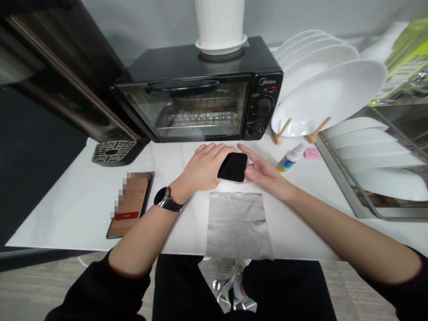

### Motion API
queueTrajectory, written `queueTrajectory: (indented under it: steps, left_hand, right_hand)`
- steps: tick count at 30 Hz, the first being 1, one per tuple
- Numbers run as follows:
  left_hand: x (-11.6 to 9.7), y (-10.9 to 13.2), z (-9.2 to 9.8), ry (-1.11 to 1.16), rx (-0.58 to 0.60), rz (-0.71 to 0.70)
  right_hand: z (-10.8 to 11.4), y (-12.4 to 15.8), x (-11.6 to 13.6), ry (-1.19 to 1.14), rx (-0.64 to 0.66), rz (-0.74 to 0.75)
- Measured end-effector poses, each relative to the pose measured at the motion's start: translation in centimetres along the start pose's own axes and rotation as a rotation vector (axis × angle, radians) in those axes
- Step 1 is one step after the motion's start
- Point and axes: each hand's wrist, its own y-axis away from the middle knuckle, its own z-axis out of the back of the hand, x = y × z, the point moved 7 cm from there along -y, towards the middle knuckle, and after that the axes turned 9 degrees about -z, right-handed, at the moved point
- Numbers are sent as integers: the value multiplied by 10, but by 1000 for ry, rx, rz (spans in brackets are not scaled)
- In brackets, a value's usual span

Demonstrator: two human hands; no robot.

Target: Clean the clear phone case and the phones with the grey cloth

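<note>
A smartphone [234,167] with a dark screen and a clear or pale edge lies between my two hands, just above the counter or on it; I cannot tell which. My left hand [209,166] wraps over its left end, knuckles up, with a watch on that wrist. On the right end, my right hand [262,173] grips it, thumb at the near corner and index finger stretched along the far side. Just below the phone, a grey cloth [238,225] is spread flat, reaching the counter's front edge. A small white spray bottle [290,158] stands to the right of my right hand.
Another phone [131,205] with a lit screen lies left of my left forearm. A black toaster oven [197,107] stands behind, carrying a white pot [220,24]. White plates [329,96] lean in a wooden rack at right, beside a metal dish rack [344,178]. A pink note [312,154] lies near the bottle.
</note>
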Motion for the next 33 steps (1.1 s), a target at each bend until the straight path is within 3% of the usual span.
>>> queueTrajectory:
  steps: [3,6,10,16,29,33]
  left_hand:
    - [-6,-2,-1,-117,20,-56]
    - [-11,-3,-2,-152,24,-78]
    - [-15,-4,-1,-174,12,-80]
    - [-20,-4,3,-224,-29,-93]
    - [-24,-4,12,-153,-56,-35]
    - [-22,-3,14,-118,-70,0]
  right_hand:
    - [14,-4,-9,-74,-192,-84]
    - [18,-6,-14,-102,-265,-138]
    - [16,-6,-14,-107,-274,-149]
    - [15,-2,-2,-122,-349,-46]
    - [7,-4,-5,-282,-306,-22]
    - [5,-5,-7,-222,-304,-36]
